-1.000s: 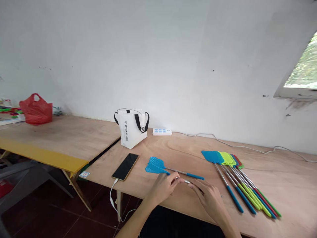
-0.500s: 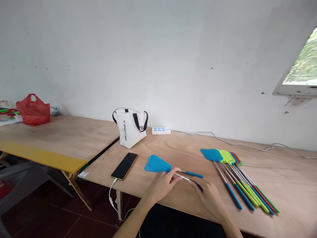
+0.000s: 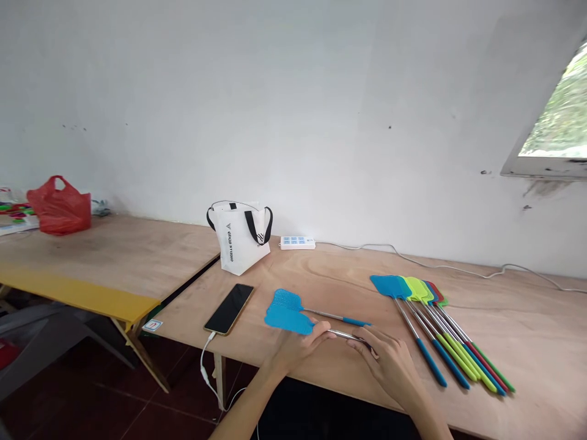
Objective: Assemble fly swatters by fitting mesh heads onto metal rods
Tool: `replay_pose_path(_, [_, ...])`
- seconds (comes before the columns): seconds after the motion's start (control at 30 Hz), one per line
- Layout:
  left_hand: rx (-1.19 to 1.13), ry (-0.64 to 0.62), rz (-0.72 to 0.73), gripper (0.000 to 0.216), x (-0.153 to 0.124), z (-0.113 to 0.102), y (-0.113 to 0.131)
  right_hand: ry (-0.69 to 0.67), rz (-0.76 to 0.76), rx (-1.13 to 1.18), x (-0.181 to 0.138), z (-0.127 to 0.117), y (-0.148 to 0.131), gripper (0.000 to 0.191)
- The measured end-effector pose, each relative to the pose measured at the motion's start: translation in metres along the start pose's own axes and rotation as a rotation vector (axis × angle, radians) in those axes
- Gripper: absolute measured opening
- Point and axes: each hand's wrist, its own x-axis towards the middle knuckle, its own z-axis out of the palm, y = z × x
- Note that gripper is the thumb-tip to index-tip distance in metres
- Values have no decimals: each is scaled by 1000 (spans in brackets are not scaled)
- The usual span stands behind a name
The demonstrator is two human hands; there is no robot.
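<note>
Between my two hands is a blue fly swatter with a metal rod, held low over the table's front. My left hand pinches the rod just below the blue head. My right hand is closed round the other end, mostly hiding the grip. Behind it a second blue fly swatter lies on the table, its head partly covered by the held one. To the right, several fly swatters with blue, yellow-green, red and green parts lie overlapped in a fan.
A black phone with a white charging cable lies left of my hands. Behind it stand a white bag and a power strip, whose cord runs along the wall. A red plastic bag sits on the left table.
The held swatter has moved slightly toward me, and its head has turned. More of the second swatter's head and rod now shows behind it. Both hands keep their hold.
</note>
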Motion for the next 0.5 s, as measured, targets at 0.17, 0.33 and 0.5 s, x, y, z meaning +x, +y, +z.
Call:
replay_pose_path(0.17, [-21,-82,107,51,1,-1,-8,-48,-81,-13,-1,-4,-6,37])
replay_pose_path(0.33, [-153,-101,31,46,-1,-14,-25,-22,-106,-16,-4,-13,9,36])
replay_pose_path(0.5, [-121,-63,70,29,-12,-32,-47,57,-111,-19,-8,-29,54,35])
